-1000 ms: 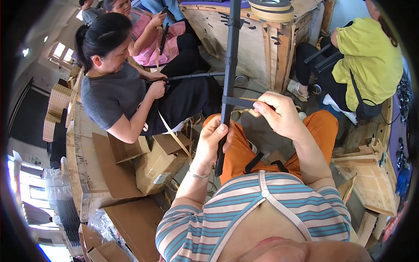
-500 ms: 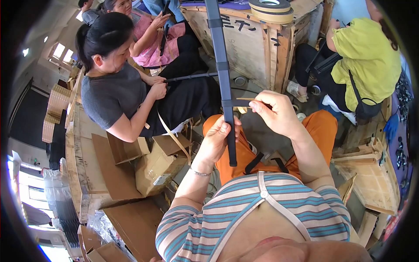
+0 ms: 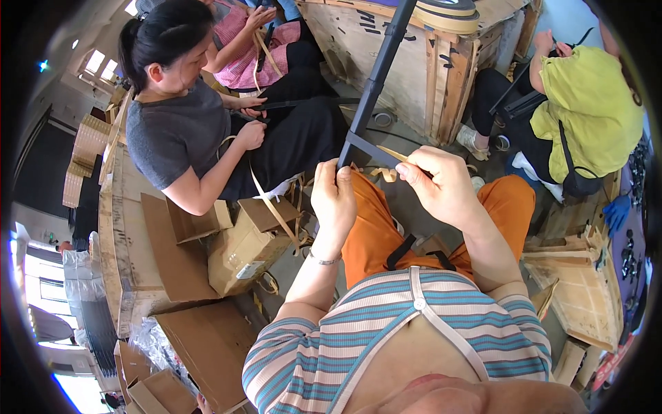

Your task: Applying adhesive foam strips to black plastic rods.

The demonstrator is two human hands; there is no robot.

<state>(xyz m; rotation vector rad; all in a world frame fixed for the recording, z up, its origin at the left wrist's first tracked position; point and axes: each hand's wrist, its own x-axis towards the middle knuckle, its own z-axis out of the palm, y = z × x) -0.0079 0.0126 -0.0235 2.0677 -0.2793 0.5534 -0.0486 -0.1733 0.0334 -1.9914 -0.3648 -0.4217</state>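
Observation:
My left hand (image 3: 332, 200) is closed round the lower end of a long dark bar (image 3: 376, 83), which slants up and to the right. Bands of dark tape circle the bar at intervals. From the lowest band a dark tape strip (image 3: 370, 148) stretches across to my right hand (image 3: 441, 181), whose thumb and fingers pinch its far end. A narrow tan backing strip (image 3: 393, 153) shows there too, and a curl of tan strip (image 3: 386, 175) hangs just below. The bar's bottom tip is hidden behind my left hand.
Tape rolls (image 3: 448, 15) lie on a wooden crate (image 3: 386, 58) ahead. A person in grey (image 3: 181, 131) sits at left, holding a dark bar; another in yellow-green (image 3: 586, 117) works at right. Open cardboard boxes (image 3: 252, 252) stand by my left arm.
The bar's top has swung to the right and my left hand has moved slightly left and up. Between bar and right hand, a longer dark tape length now shows.

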